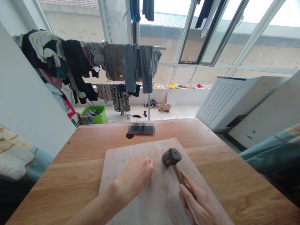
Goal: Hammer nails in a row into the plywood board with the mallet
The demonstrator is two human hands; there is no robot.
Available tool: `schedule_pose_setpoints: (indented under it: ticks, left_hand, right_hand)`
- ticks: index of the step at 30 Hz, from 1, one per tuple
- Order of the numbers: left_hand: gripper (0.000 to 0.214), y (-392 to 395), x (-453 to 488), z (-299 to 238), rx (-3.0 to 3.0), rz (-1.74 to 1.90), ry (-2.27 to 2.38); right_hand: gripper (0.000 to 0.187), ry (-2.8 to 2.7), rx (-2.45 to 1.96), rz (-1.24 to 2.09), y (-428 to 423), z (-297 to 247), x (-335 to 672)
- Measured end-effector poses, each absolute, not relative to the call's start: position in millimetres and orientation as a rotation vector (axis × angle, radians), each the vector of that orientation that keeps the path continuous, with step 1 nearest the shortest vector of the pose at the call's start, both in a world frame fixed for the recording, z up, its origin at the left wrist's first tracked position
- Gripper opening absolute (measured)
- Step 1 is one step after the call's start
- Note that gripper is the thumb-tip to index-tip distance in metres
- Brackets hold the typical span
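A pale wooden board [122, 193] lies on the wooden table [234, 175] in front of me. My right hand [199, 203] is wrapped round the wooden handle of a hammer [172, 157], whose dark head hovers low over the board's far right part. My left hand [138, 176] rests on the board just left of the hammer head, fingers curled and pinched together at the tips; whatever they pinch is too small to make out. Small nails or nail holes dot the board around the fingers.
A round hole [129, 135] and a blurred label sit near the table's far edge. Beyond it stand a laden clothes rack [131, 65], a green basket [95, 115], a cardboard box [164, 107] on the floor and a white cabinet [229, 100] at right.
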State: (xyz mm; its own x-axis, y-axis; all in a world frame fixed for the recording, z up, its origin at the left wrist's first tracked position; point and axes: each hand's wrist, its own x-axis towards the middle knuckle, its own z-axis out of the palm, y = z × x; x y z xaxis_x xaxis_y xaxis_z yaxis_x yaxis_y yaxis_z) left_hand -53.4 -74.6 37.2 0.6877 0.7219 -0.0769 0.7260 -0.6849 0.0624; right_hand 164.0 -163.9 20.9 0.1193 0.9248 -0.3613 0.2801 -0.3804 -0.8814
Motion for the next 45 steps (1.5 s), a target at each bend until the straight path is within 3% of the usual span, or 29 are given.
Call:
schedule_pose_setpoints:
  ticks: [8,14,25,38,45]
  left_hand:
    - [0.025,-46.9,-66.4,50.4,2.337,0.438,1.061]
    - [0.004,-14.0,-70.3,21.1,1.826,0.890,1.082]
    - [0.008,-20.4,-72.0,5.7,1.950,0.900,1.100]
    - [0.015,-16.1,-70.7,-7.9,1.868,0.964,1.082]
    - [0.027,-15.1,-72.6,-9.1,1.886,0.971,1.056]
  right_hand:
    - [0.068,-1.211,-1.680,1.343,-160.3,18.4,161.6]
    - [0.068,-1.192,-1.697,1.336,-159.1,17.8,160.6]
    - [0.070,-1.169,-1.712,1.301,-162.0,18.3,160.5]
    - [0.064,-1.203,-1.287,1.376,-122.6,39.1,125.9]
    - [0.060,-1.178,-1.179,1.440,-129.8,22.5,123.6]
